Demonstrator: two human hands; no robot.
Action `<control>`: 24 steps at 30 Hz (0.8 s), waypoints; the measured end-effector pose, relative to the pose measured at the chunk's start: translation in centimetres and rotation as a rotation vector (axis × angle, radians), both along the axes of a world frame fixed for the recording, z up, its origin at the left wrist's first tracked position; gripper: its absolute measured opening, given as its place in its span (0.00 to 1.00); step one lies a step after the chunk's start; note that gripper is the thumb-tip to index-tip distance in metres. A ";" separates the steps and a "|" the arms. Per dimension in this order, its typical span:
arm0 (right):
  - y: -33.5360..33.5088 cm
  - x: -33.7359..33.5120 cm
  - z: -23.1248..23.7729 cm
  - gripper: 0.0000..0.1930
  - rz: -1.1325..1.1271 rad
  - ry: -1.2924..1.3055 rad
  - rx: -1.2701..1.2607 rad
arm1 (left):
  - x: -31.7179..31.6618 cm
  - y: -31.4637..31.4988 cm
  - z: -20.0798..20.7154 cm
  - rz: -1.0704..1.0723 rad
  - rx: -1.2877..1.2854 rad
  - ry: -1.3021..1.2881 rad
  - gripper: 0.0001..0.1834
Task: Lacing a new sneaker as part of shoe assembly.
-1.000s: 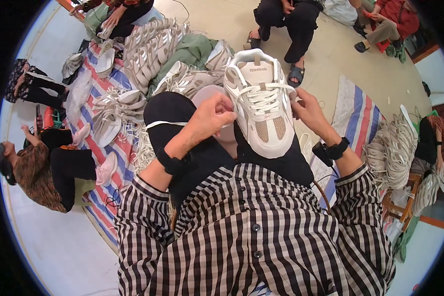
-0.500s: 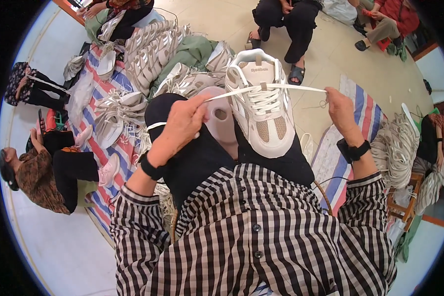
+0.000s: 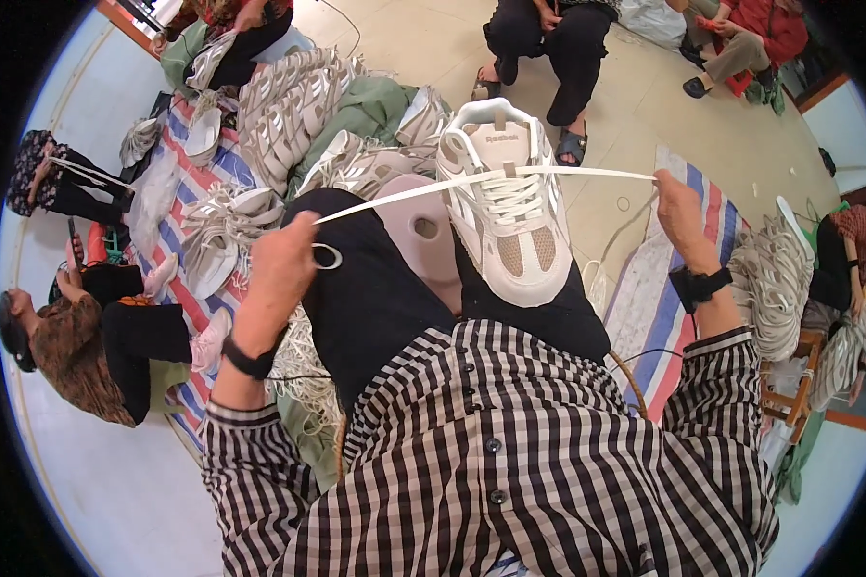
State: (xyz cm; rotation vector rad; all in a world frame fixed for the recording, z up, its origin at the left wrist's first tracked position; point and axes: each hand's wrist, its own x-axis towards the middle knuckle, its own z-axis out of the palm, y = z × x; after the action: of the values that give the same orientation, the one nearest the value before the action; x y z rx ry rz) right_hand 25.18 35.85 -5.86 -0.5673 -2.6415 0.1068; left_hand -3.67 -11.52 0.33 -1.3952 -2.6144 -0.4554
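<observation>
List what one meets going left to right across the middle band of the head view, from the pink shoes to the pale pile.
Seated co-worker's pink shoes → person's left hand → white-and-beige shoe → person's right hand → pale pile.

Shoe [image 3: 512,234]: cream, tan | lace [image 3: 404,195]: white | shirt [image 3: 433,438]: black-and-beige check | trousers [image 3: 361,284]: black

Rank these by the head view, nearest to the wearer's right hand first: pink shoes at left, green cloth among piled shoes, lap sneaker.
1. Lap sneaker, left of the right hand.
2. Green cloth, upper left.
3. Pink shoes, far left.
</observation>
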 end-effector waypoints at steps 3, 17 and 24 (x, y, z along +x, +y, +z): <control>2.2 3.1 -1.6 0.04 -0.042 0.044 -0.073 | -2.5 -5.0 -1.3 0.109 -0.034 0.078 0.03; 6.7 22.3 -6.5 0.06 -0.489 -0.039 -0.180 | -3.6 -21.6 -8.4 0.520 -0.347 -0.055 0.12; 6.6 27.7 -8.8 0.10 -0.514 -0.122 -0.017 | -4.4 -27.6 -12.1 0.538 -0.266 -0.125 0.12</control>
State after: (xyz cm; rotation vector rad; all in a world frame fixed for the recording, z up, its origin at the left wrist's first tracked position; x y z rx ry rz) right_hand 52.87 42.42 -14.67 -1.2682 -2.5174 -0.0642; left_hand -8.05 -39.12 -11.77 -0.6687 -3.0790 -0.1270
